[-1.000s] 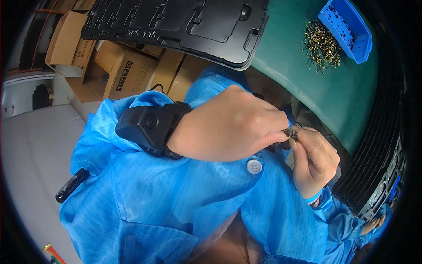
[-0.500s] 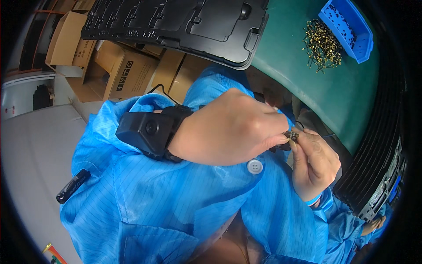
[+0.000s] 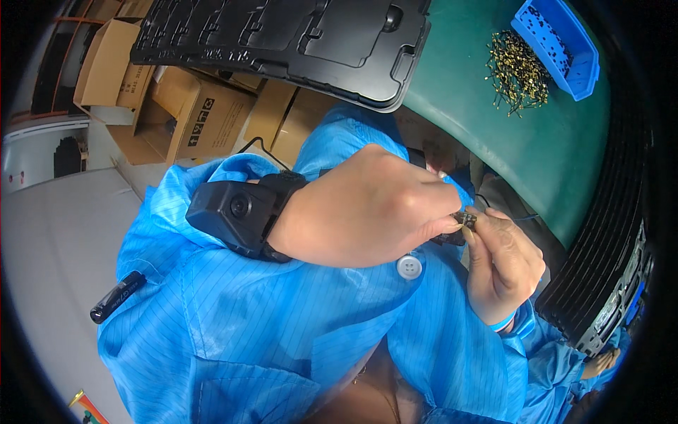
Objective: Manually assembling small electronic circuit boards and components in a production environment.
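Note:
My left hand comes across from the left, its fingers pinched together and its back toward me. Facing it, my right hand is closed, thumb and forefinger pressed together. Between the fingertips of both hands is a small dark part with a brassy glint; the fingers cover most of it, and its kind cannot be made out. A black camera device is strapped to my left wrist. Both arms wear blue striped sleeves, and a light blue band circles my right wrist.
On the green table lie a black moulded tray, a pile of small black-and-brass parts and a blue bin holding small dark pieces. Black stacked trays stand at right, near another person's hand. Cardboard boxes stand at far left.
Both hands have shifted very slightly left together, still pinching the small dark part. Nothing else has visibly moved.

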`<action>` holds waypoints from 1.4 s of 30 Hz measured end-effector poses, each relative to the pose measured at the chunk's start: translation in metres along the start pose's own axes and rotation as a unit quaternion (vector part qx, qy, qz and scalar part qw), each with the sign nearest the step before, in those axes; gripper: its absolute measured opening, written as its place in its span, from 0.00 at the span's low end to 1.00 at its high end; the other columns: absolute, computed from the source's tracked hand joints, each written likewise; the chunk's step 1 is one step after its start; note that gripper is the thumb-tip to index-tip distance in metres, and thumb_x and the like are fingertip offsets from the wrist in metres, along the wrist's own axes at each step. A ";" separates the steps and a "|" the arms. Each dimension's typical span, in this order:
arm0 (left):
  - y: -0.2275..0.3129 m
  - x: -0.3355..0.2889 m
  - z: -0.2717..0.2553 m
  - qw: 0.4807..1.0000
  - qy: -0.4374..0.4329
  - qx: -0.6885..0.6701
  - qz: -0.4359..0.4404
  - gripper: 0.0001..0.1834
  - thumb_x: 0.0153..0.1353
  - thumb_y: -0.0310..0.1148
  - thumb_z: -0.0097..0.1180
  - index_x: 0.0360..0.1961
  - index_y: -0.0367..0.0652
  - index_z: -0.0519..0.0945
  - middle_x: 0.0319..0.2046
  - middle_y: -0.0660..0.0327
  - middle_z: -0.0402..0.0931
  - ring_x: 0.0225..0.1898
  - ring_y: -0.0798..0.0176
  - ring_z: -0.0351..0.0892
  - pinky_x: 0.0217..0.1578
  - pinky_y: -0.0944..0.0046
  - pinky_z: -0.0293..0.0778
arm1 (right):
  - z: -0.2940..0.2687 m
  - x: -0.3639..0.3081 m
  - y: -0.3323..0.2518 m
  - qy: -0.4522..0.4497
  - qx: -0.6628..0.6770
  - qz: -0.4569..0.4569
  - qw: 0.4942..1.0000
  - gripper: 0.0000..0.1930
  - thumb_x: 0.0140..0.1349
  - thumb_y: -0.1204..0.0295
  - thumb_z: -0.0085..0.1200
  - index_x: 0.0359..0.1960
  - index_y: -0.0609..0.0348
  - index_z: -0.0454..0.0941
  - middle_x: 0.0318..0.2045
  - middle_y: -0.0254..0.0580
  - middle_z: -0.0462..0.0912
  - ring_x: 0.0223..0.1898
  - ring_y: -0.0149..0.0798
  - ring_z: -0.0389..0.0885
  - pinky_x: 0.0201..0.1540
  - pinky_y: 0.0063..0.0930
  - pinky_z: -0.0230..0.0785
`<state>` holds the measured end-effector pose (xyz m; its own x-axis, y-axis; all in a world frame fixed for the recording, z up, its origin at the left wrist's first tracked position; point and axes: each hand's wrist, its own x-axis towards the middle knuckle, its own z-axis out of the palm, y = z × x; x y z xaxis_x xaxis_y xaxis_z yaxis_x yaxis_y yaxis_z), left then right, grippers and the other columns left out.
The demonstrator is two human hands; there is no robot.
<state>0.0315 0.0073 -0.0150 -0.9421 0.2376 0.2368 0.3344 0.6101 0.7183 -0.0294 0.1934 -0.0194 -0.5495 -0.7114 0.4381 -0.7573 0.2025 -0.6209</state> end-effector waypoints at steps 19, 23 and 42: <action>-0.001 0.001 0.002 1.000 -0.001 -0.003 -0.010 0.06 0.46 0.29 0.60 0.27 0.40 0.76 0.20 0.58 0.74 0.20 0.56 0.74 0.18 0.63 0.68 | -0.002 0.001 -0.002 -0.007 -0.004 0.025 1.000 0.10 0.43 0.81 0.60 0.30 0.65 0.77 0.27 0.43 0.82 0.28 0.38 0.81 0.37 0.32 0.75; 0.000 0.002 0.001 1.000 -0.011 0.006 -0.006 0.06 0.46 0.29 0.59 0.26 0.40 0.76 0.19 0.59 0.73 0.20 0.56 0.74 0.18 0.63 0.68 | -0.001 0.001 -0.003 -0.002 -0.001 0.029 1.000 0.10 0.43 0.81 0.60 0.29 0.65 0.78 0.27 0.44 0.82 0.28 0.38 0.81 0.37 0.32 0.75; -0.012 0.011 -0.007 0.994 -0.038 -0.102 -0.024 0.06 0.50 0.29 0.58 0.27 0.38 0.78 0.18 0.55 0.73 0.20 0.54 0.74 0.21 0.62 0.68 | 0.002 0.007 -0.001 0.041 0.060 0.040 0.997 0.09 0.43 0.85 0.58 0.27 0.63 0.72 0.23 0.43 0.77 0.24 0.41 0.77 0.29 0.27 0.70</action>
<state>0.0173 -0.0026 -0.0170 -0.9496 0.2733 0.1538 0.2692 0.4589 0.8467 -0.0321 0.1870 -0.0170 -0.6367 -0.6385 0.4323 -0.6649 0.1707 -0.7272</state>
